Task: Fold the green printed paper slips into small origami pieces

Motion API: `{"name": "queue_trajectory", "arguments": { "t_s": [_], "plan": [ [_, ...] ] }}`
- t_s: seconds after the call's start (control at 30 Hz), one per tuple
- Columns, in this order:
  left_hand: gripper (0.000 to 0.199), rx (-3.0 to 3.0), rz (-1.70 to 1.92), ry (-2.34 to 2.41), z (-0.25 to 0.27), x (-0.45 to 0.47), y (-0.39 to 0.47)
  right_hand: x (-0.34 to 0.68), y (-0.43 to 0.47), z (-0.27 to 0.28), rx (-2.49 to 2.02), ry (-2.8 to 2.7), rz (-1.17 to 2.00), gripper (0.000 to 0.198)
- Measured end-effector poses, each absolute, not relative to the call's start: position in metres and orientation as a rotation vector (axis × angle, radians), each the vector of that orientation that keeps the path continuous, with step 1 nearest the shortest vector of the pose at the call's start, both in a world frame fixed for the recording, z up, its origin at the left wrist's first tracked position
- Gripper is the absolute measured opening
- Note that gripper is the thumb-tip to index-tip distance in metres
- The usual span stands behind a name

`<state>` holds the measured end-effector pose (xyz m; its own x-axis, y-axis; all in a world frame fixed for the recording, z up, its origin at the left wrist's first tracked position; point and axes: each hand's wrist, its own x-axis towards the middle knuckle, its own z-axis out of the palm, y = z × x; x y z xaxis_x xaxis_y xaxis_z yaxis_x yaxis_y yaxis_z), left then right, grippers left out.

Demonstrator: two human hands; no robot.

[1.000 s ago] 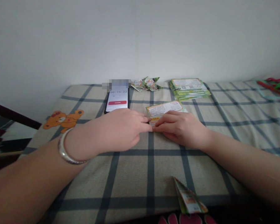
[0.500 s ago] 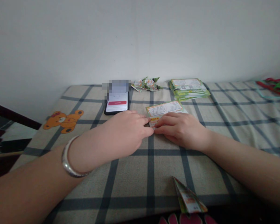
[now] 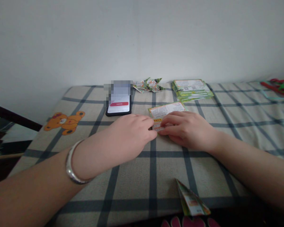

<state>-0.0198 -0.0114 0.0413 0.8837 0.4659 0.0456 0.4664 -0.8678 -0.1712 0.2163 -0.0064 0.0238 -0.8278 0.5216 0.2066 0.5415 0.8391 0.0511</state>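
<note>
A printed paper sheet (image 3: 167, 108) with a green border lies flat on the checked tablecloth, partly covered by my hands. My left hand (image 3: 131, 135), with a silver bangle at the wrist, has its thumb and fingers closed at the sheet's lower left edge. My right hand (image 3: 188, 129) rests over the lower right of the sheet, its thumb and bent fingers closed on the near edge. The fingertips of both hands almost meet. Closer to me, a folded paper triangle (image 3: 191, 200) lies at the table's front edge.
A phone (image 3: 119, 104) with a lit screen lies beyond my left hand. Folded paper pieces (image 3: 149, 85) sit by the wall, left of a stack of printed sheets (image 3: 191, 88). Red and green items (image 3: 280, 88) lie far right. A bear figure (image 3: 65, 123) shows on the tablecloth (image 3: 132, 183).
My left hand has shifted slightly right and toward me along the sheet's edge. My right hand has moved a little to the right. The sheet has hardly moved.
</note>
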Motion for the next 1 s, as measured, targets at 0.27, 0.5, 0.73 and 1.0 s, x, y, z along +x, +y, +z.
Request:
{"name": "queue_trajectory", "arguments": {
  "t_s": [0.27, 0.5, 0.73, 1.0],
  "plan": [
    [0.021, -2.957, -0.071, -0.731, 0.039, -0.021, -0.01, 0.223, -0.007, 0.034, -0.803, -2.881, -0.197, 0.022],
    [0.026, -2.989, -0.043, -0.752, 0.039, -0.021, -0.009, 0.236, -0.007, 0.038, -0.828, -2.888, -0.194, 0.022],
    [0.031, -3.022, -0.059, -0.729, 0.04, -0.021, -0.006, 0.243, -0.008, 0.041, -0.913, -2.885, -0.144, 0.024],
    [0.026, -3.047, -0.033, -0.729, 0.039, -0.021, -0.003, 0.249, -0.007, 0.04, -0.906, -2.863, -0.122, 0.028]
  ]
}}
